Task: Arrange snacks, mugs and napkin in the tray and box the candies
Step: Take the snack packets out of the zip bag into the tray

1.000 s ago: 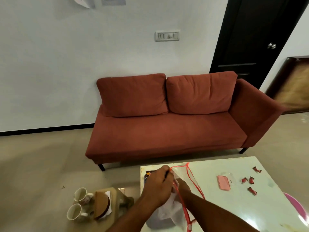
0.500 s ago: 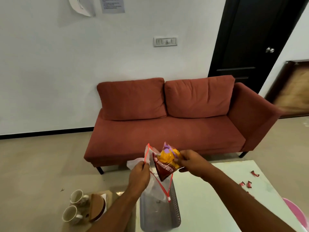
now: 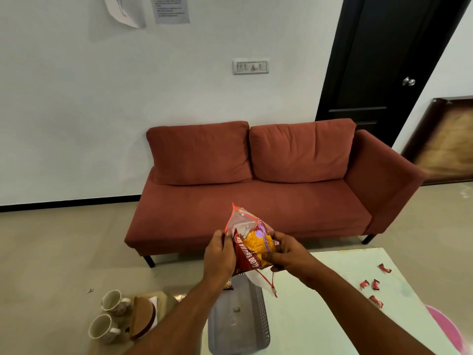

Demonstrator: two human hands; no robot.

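Sofa (image 3: 256,201) beyond both hands. Bench (image 3: 332,316) under right forearm, grey tray (image 3: 238,329) on it, straight below the hands. Snack packet (image 3: 253,249) held up between the hands, partly inside clear bag (image 3: 240,216). Left hand (image 3: 220,254) curled round the bag's edge; right hand (image 3: 286,252) pinches the packet. Mugs (image 3: 112,302) low, left of left hand. Candies (image 3: 375,284) on bench, right of right hand.

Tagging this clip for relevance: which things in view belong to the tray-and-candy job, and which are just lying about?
Job: snack packet in right hand, zip bag in left hand, grey tray, mugs, napkin, red candies.
Lying about: sofa, door, wall papers, pink object.
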